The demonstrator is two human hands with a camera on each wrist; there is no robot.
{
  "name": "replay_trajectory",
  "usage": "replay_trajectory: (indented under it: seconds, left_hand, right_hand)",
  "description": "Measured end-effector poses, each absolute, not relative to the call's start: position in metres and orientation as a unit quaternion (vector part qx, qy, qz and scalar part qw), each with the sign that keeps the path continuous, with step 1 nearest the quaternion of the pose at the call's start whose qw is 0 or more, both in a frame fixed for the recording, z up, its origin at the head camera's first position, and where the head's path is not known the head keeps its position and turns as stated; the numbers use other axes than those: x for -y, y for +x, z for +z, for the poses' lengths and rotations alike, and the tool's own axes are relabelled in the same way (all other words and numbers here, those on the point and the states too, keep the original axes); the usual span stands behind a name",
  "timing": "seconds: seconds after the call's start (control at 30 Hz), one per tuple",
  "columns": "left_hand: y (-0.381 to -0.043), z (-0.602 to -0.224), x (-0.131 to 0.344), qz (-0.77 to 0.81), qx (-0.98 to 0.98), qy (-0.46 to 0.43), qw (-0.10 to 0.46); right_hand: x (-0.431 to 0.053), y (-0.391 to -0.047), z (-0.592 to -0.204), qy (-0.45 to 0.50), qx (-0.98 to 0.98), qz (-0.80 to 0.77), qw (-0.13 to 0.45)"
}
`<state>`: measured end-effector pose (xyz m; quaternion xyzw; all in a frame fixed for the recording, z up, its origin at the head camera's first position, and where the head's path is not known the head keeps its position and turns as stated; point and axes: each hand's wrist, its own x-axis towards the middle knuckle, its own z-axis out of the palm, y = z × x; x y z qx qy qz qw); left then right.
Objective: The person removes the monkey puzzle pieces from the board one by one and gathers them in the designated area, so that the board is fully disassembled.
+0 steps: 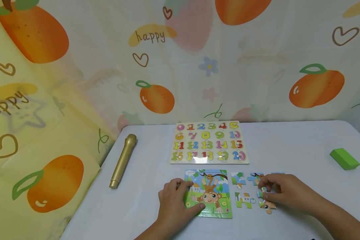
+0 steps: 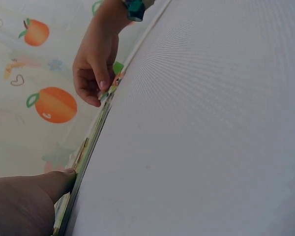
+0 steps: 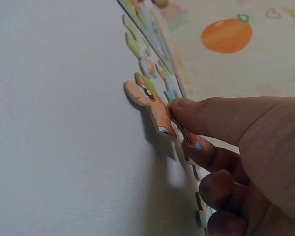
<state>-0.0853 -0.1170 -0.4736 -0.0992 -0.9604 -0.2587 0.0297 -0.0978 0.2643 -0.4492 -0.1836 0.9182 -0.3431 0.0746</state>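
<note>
My left hand (image 1: 175, 201) rests on the left side of a square monkey jigsaw board (image 1: 210, 213), its thumb and index finger spread over the picture. In the left wrist view the thumb touches the board's edge. Right of the board, my right hand (image 1: 285, 191) pinches a small jigsaw piece (image 1: 261, 194) between thumb and fingers. A piece with part of a monkey's face (image 3: 160, 110) is close under the thumb in the right wrist view. Other loose pieces lie around: a leafy one (image 1: 238, 177), a house one (image 1: 243, 200) and a blue one with brown (image 1: 255, 178).
Behind the jigsaw board lies a number puzzle board (image 1: 210, 142). A gold microphone (image 1: 123, 161) is at the left of the white table (image 1: 300, 146). A green block (image 1: 344, 159) lies at the far right. A fruit-patterned curtain (image 1: 252, 83) hangs behind.
</note>
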Motion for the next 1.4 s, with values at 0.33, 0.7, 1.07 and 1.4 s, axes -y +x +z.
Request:
replay_trajectory:
  seconds: [0.33,0.7,1.07,1.4]
  left_hand:
    - [-0.084,-0.472,0.117,-0.257,0.96,-0.105,0.032]
    - [-0.085,-0.473,0.119,-0.249,0.962,-0.107,0.021]
    - [-0.083,-0.47,0.119,-0.245,0.965,-0.096,-0.006]
    - [-0.084,-0.468,0.112,-0.24,0.959,-0.15,0.019]
  right_hand:
    - [-0.265,-0.093,-0.456,-0.192,-0.938,-0.286,0.027]
    - [-0.264,-0.091,-0.457,-0.213,-0.921,-0.325,-0.018]
    - [-0.263,-0.098,-0.459,-0.24,-0.895,-0.374,-0.02]
    - [-0.246,-0.111,-0.445,-0.251,-0.897,-0.364,0.025]
